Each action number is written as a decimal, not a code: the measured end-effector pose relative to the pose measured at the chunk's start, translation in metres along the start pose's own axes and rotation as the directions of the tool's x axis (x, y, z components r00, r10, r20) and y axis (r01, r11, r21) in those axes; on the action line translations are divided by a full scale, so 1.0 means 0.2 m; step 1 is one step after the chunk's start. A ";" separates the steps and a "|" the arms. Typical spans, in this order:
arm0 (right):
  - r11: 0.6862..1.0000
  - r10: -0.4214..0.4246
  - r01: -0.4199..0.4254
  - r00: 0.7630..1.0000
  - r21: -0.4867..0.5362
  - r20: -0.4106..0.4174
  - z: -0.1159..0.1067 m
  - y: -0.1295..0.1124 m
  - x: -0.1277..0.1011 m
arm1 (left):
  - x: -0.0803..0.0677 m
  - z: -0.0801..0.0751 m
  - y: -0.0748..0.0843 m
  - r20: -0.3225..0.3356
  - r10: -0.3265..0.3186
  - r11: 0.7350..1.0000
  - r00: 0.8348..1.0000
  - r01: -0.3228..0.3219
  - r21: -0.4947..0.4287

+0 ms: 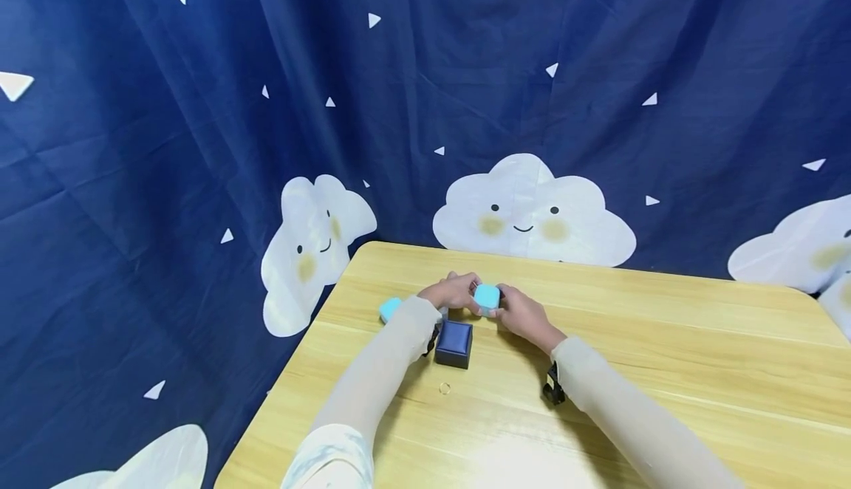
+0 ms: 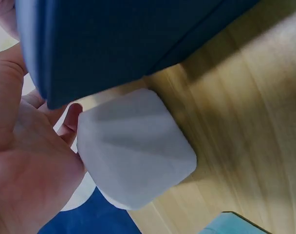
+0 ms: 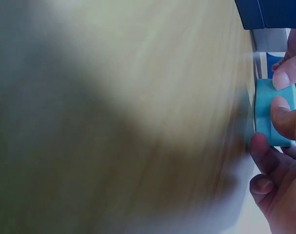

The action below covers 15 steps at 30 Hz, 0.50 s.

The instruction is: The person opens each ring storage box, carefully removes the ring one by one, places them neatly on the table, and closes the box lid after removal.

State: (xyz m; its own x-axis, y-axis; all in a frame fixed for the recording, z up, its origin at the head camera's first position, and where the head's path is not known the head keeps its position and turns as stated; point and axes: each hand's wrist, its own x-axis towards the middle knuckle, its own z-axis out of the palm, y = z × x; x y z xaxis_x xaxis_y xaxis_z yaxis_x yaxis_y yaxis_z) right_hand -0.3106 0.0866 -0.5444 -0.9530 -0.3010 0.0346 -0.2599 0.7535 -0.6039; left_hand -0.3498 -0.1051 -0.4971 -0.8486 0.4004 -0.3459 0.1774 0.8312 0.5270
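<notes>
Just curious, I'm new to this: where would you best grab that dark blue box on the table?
Probably the dark blue box by its two opposite flat side walls, coming from above: it sits upright, squarish, on the table, top uncovered, though the left hand lies close behind.

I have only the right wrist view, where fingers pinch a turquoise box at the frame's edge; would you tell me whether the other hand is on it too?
Observer: Yes. In the head view the left hand holds the turquoise box from the side opposite the right hand.
Operator: Thank you. Is anyone touching the dark blue box at my top corner?
Observer: No hand is on it. The dark blue box sits closed on the table, on the person's side of the hands.
Operator: Is anything else lying about?
Observer: A small ring lies on the wood, nearer the person than the dark blue box.
</notes>
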 end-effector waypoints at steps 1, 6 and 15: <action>1.000 -0.002 0.002 1.000 -0.001 0.001 0.00 0.00 -0.01 | -0.01 0.00 0.00 0.000 -0.001 1.000 1.000 0.001 0.007; 1.000 -0.005 0.005 1.000 0.015 0.011 -0.01 -0.01 -0.04 | -0.04 0.02 0.02 0.005 0.002 1.000 1.000 -0.002 0.023; 1.000 -0.023 0.023 1.000 -0.005 0.005 -0.03 0.00 -0.11 | -0.06 0.06 0.05 0.012 -0.022 0.999 1.000 0.022 0.041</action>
State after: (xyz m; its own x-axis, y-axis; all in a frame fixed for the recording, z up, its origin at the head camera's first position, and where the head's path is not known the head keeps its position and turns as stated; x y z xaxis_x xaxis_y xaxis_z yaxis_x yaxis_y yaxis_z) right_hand -0.2911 0.0962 -0.5406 -0.9460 -0.3213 0.0439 -0.2822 0.7491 -0.5993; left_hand -0.3314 -0.0975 -0.4969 -0.8464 0.3864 -0.3665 0.1795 0.8549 0.4868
